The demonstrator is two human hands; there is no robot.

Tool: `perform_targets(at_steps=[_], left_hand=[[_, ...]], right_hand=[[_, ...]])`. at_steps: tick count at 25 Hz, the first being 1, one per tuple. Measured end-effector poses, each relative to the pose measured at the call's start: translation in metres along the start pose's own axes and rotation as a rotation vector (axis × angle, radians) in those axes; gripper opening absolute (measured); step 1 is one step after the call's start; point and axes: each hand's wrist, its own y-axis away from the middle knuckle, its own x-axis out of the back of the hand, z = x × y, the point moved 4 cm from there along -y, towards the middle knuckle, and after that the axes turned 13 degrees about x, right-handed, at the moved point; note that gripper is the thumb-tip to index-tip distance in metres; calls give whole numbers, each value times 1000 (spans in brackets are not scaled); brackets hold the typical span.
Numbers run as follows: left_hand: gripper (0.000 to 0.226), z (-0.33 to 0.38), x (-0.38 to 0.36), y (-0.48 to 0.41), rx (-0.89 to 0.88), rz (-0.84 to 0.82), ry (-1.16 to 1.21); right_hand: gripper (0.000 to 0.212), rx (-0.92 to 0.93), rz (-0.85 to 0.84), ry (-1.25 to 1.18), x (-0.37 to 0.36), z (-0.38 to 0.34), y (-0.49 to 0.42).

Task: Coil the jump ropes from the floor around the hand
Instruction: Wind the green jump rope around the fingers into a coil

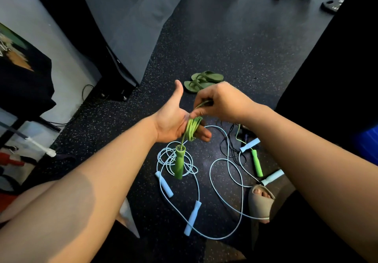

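Coiling the green rope (192, 128), frame centre.
Straight fingers of the left hand (173, 123) carry the coils; fingers of the right hand (221, 101) pinch the rope.

Left hand (171, 119), palm up and thumb raised, bears green jump rope (192, 127) coils around its straight fingers. Right hand (221, 101) pinches the rope above them. One green handle (179, 163) hangs below. Pale blue jump ropes (192, 217) lie on the speckled floor (225, 48).
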Motion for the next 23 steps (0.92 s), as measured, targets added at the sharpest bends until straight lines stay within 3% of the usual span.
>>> perform_targets(at_steps=[5, 8, 11, 14, 23], left_hand=[[124, 8, -6, 10, -60, -183, 115], [125, 12, -3, 16, -174, -221, 234], [125, 19, 5, 21, -325, -214, 457], [122, 23, 14, 25, -447, -138, 589], [113, 23, 39, 27, -647, 198, 757]], right_hand=[[29, -127, 89, -166, -16, 29, 13], [38, -283, 74, -184, -26, 52, 24], [35, -320, 25, -238, -39, 53, 27], [30, -330, -47, -314, -52, 48, 23], [27, -330, -452, -133, -62, 24, 22]])
